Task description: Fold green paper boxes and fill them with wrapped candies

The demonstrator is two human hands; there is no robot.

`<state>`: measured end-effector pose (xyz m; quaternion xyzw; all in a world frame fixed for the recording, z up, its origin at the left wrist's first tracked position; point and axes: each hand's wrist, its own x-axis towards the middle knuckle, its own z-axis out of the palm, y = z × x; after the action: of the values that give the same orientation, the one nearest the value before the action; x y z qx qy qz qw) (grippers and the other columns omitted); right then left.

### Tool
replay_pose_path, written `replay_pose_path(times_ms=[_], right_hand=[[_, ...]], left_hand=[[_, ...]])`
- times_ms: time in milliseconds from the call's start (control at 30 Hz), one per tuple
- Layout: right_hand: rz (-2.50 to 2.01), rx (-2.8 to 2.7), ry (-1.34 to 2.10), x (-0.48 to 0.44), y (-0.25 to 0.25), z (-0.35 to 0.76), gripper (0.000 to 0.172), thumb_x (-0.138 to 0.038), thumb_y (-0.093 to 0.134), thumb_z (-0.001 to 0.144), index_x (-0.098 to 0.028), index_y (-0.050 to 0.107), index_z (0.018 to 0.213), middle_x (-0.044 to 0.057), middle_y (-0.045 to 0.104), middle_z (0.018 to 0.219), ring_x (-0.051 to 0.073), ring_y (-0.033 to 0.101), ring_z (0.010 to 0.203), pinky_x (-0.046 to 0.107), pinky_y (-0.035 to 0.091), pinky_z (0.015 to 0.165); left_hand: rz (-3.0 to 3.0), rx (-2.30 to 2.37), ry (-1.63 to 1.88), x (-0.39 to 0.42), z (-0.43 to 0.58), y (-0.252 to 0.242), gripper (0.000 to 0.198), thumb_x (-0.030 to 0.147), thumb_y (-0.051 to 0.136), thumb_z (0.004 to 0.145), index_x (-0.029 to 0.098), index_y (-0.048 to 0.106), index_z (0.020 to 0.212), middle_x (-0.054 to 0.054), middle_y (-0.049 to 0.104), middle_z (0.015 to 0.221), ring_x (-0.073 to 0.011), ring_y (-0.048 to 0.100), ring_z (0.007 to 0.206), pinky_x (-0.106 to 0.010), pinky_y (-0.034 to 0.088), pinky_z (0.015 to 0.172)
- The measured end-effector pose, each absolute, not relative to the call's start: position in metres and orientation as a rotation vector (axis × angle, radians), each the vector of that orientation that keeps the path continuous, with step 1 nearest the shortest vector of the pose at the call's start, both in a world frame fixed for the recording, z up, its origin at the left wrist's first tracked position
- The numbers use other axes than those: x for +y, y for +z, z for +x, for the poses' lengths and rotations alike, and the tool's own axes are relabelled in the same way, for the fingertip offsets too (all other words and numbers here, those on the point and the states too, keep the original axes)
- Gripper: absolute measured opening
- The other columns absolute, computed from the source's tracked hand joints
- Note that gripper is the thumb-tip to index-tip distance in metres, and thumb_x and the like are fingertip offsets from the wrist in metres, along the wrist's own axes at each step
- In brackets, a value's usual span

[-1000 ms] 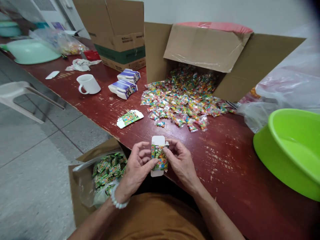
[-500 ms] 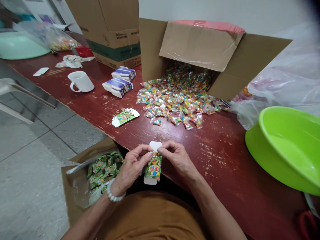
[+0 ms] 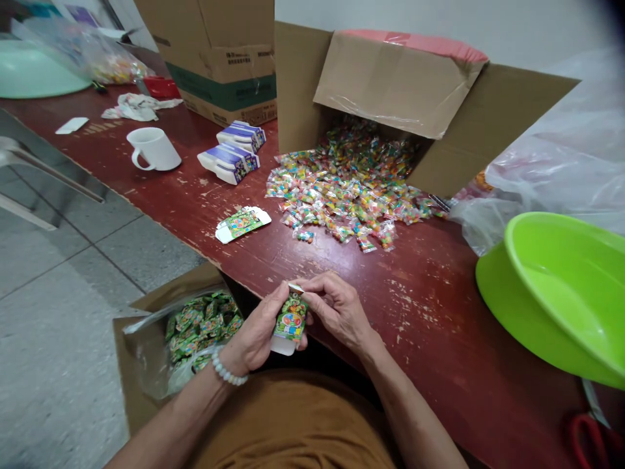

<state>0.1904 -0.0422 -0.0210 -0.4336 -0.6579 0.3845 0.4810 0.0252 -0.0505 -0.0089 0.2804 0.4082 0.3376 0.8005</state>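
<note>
A small green printed carton (image 3: 290,320) sits upright between my two hands at the near edge of the red table (image 3: 439,312). My left hand (image 3: 256,335) wraps round its left side and bottom. My right hand (image 3: 332,307) pinches its top flap, which is folded down. A heap of colourful candy packets (image 3: 342,195) spills from a tipped cardboard box (image 3: 390,91) beyond my hands. One flat green carton (image 3: 243,223) lies on the table left of the heap.
A lime green basin (image 3: 556,293) stands at the right. A white mug (image 3: 153,148), blue cartons (image 3: 234,156) and another cardboard box (image 3: 215,58) lie at the left. A floor box with green cartons (image 3: 202,329) sits below the table edge. Red scissors (image 3: 593,436) show at the bottom right.
The white top flap stood open a second ago; my right hand has folded it down onto the carton. Both hands and the carton have dropped slightly toward me.
</note>
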Motion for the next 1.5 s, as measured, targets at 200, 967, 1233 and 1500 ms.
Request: replay_pose_path(times_ms=[200, 967, 1233, 1500], right_hand=[[-1.157, -1.330, 1.390, -0.034, -0.016, 0.188, 0.021, -0.040, 0.073, 0.083, -0.019, 0.069, 0.088, 0.002, 0.072, 0.078, 0.013, 0.063, 0.052, 0.026, 0.050, 0.051], [-1.105, -1.070, 1.421, -0.033, -0.014, 0.188, 0.024, -0.041, 0.075, 0.082, -0.020, 0.064, 0.076, -0.001, 0.067, 0.068, 0.012, 0.057, 0.047, 0.027, 0.048, 0.050], [-1.018, -1.765, 0.821, -0.027, -0.001, 0.201, 0.020, -0.030, 0.060, 0.094, -0.024, 0.065, 0.076, 0.005, 0.073, 0.085, 0.020, 0.066, 0.084, 0.038, 0.050, 0.085], [-1.121, -1.844, 0.819, -0.018, -0.015, 0.211, 0.017, -0.038, 0.058, 0.094, -0.023, 0.065, 0.091, 0.005, 0.068, 0.090, 0.019, 0.062, 0.082, 0.032, 0.049, 0.077]], left_hand=[[0.710, 0.968, 0.722, -0.047, 0.031, -0.009, 0.068, 0.072, 0.047, 0.089, 0.017, 0.061, 0.127, -0.006, 0.069, 0.072, -0.0127, 0.059, 0.043, -0.020, 0.043, 0.039], [0.716, 0.902, 0.785, -0.034, 0.042, -0.009, 0.070, 0.068, 0.049, 0.090, 0.020, 0.052, 0.141, -0.002, 0.064, 0.068, -0.0135, 0.058, 0.043, -0.022, 0.044, 0.040], [0.786, 0.954, 0.787, -0.036, 0.040, -0.015, 0.068, 0.069, 0.044, 0.091, 0.019, 0.056, 0.136, -0.002, 0.064, 0.070, -0.0127, 0.057, 0.048, -0.022, 0.045, 0.044], [0.845, 0.948, 0.842, -0.026, 0.045, -0.014, 0.051, 0.060, 0.055, 0.091, 0.023, 0.057, 0.126, -0.001, 0.066, 0.085, -0.0103, 0.058, 0.056, -0.021, 0.048, 0.051]])
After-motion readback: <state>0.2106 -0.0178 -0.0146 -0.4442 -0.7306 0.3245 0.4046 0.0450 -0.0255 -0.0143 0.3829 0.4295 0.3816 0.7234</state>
